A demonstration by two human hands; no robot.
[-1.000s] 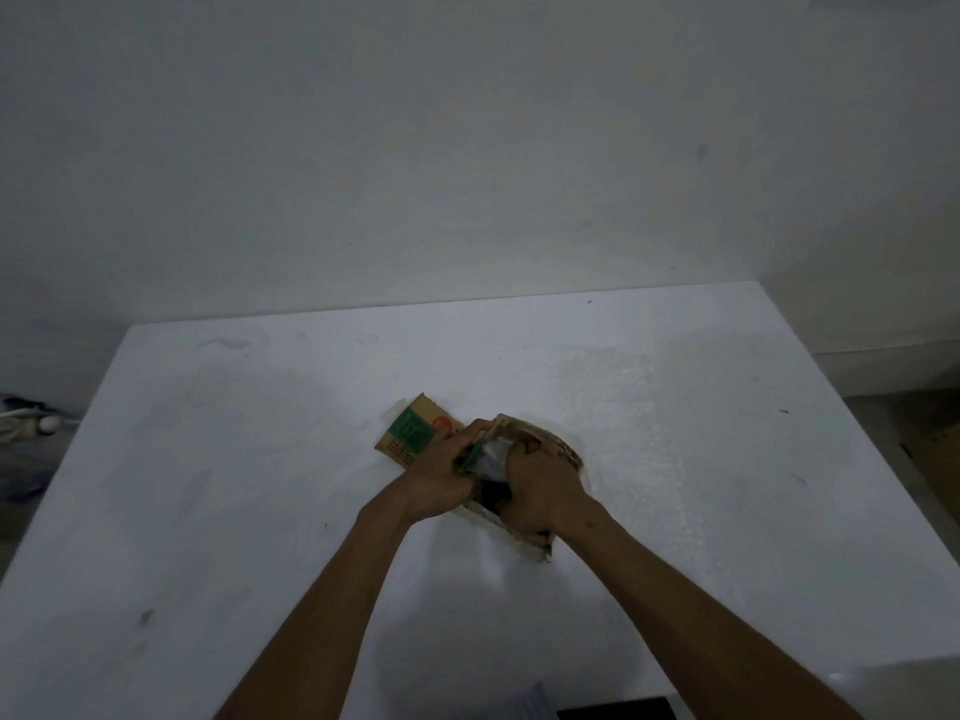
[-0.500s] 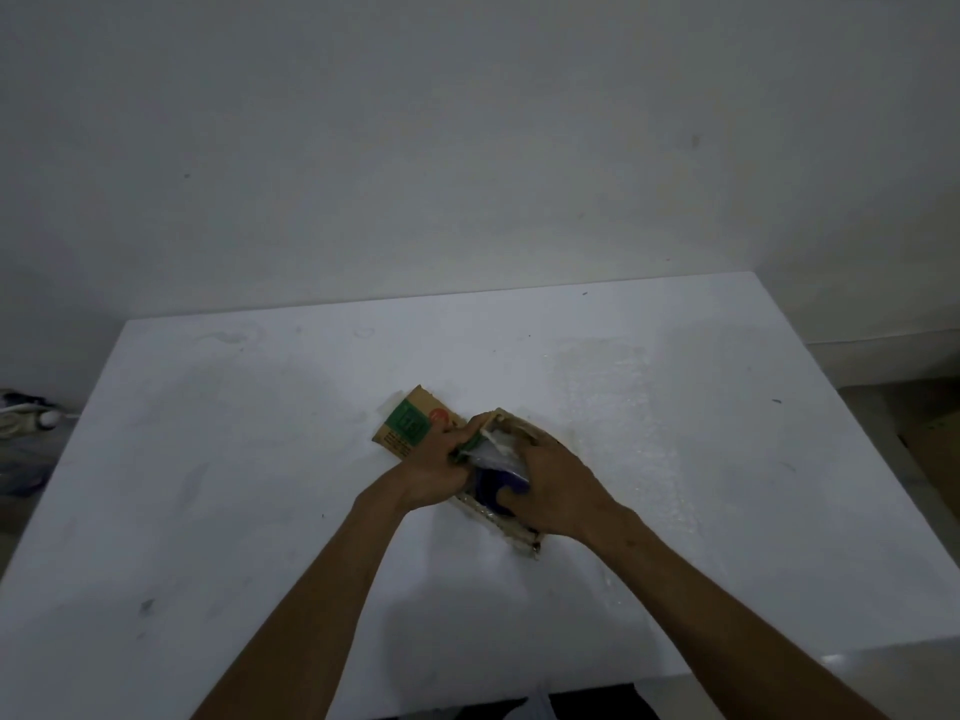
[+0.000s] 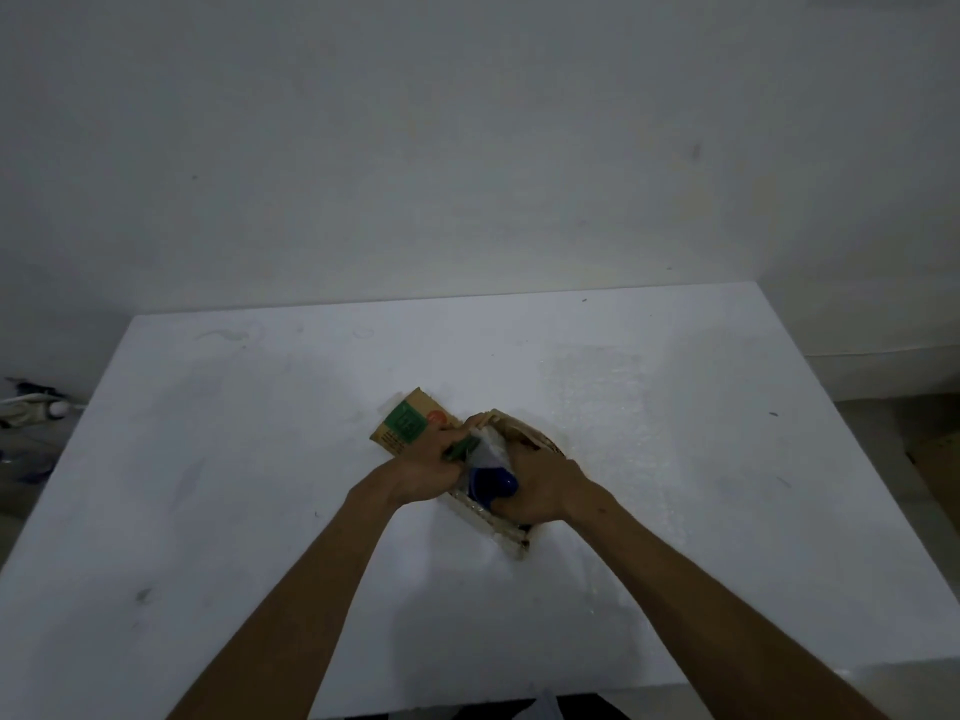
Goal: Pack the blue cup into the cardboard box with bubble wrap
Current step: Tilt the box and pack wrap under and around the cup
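Blue shows between our fingers: the cup [image 3: 491,483], partly sheathed in bubble wrap [image 3: 485,449], sits at the mouth of the box [image 3: 511,527] with its dark end toward us. Our right hand [image 3: 540,485] is clamped around the cup's near side, fingers curled over it; our left hand [image 3: 431,462] is closed on the box's left wall and a fold of wrap, bracing it. A flap [image 3: 410,423] with a green label sticks out past the left hand, and a second sheet of wrap seems to lie flat on the table [image 3: 208,485] to the right, though it is faint. We judge the step to be seating the cup. Next it needs pushing fully down, wrap tucked around it, then the flaps closed.
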